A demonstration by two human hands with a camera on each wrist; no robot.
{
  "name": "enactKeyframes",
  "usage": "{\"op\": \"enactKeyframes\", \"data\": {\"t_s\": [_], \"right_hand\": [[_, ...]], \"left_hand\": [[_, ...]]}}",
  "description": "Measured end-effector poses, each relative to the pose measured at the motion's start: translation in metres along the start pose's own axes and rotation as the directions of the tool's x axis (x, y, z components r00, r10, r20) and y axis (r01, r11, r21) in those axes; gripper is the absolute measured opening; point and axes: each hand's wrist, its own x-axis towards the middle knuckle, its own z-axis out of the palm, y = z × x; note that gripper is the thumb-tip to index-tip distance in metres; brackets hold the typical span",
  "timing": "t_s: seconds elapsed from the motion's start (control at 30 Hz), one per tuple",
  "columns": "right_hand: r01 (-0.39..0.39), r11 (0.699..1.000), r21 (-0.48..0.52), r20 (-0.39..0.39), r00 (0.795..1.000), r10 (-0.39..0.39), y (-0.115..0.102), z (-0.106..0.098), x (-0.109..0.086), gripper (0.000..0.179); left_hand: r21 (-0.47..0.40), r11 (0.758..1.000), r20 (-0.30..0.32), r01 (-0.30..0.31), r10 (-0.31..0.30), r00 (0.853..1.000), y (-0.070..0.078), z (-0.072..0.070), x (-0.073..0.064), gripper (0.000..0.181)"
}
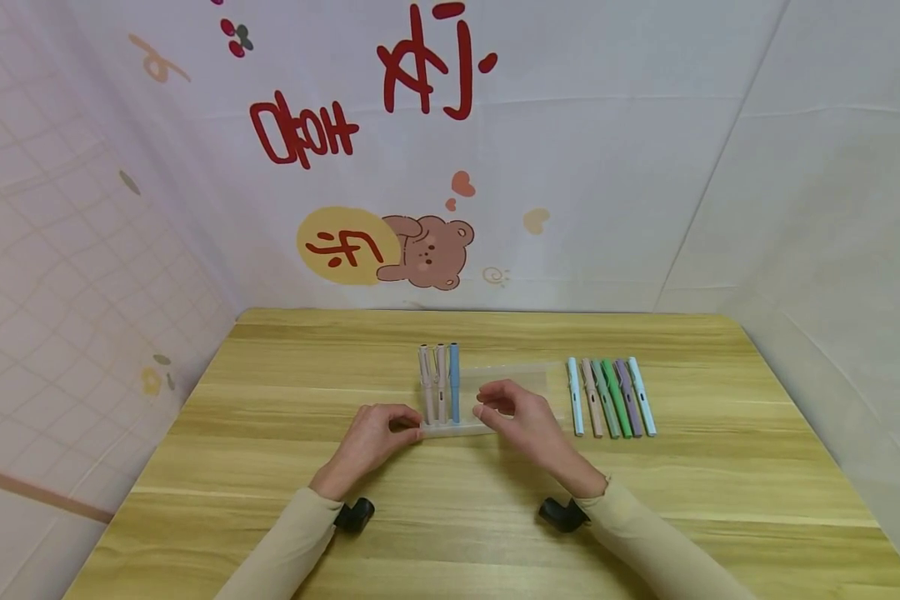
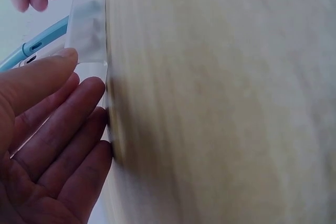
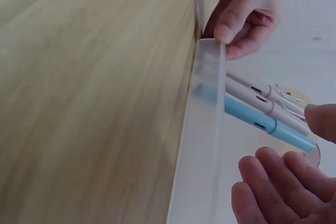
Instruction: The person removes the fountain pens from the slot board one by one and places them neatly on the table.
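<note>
A translucent plastic pen case (image 1: 465,429) lies on the table with its clear panel (image 1: 506,383) behind. Two pale greyish-pink pens (image 1: 441,385) and a blue pen (image 1: 454,383) stand side by side in its left part, caps up. With thumb and fingertips, my left hand (image 1: 372,435) holds the case's left front corner; the thumb lies on the edge in the left wrist view. To the right of the blue pen, my right hand (image 1: 523,422) hovers over the case with thumb and fingers apart and nothing between them. The right wrist view shows the blue pen (image 3: 257,119) close to these fingers.
Right of the case lies a row of several capped pens: a light blue pen (image 1: 575,397), a brownish one, a grey-green one, a green pen (image 1: 617,397), a purple one and another light blue one. A printed cloth wall (image 1: 570,167) rises behind the wooden table (image 1: 270,358).
</note>
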Motion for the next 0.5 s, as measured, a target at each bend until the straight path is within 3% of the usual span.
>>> {"op": "enactKeyframes", "data": {"t_s": [0.23,0.5], "right_hand": [[-0.004,1.0,0.019,0.034,0.999,0.003,-0.001,0.015,0.013,0.032],[0.002,1.0,0.014,0.039,0.999,-0.003,0.002,0.025,0.026,0.03]], "left_hand": [[-0.004,0.999,0.01,0.033,-0.033,0.999,0.002,-0.001,-0.001,0.009],[-0.006,1.0,0.004,0.022,-0.022,1.0,0.003,-0.002,0.001,0.008]]}}
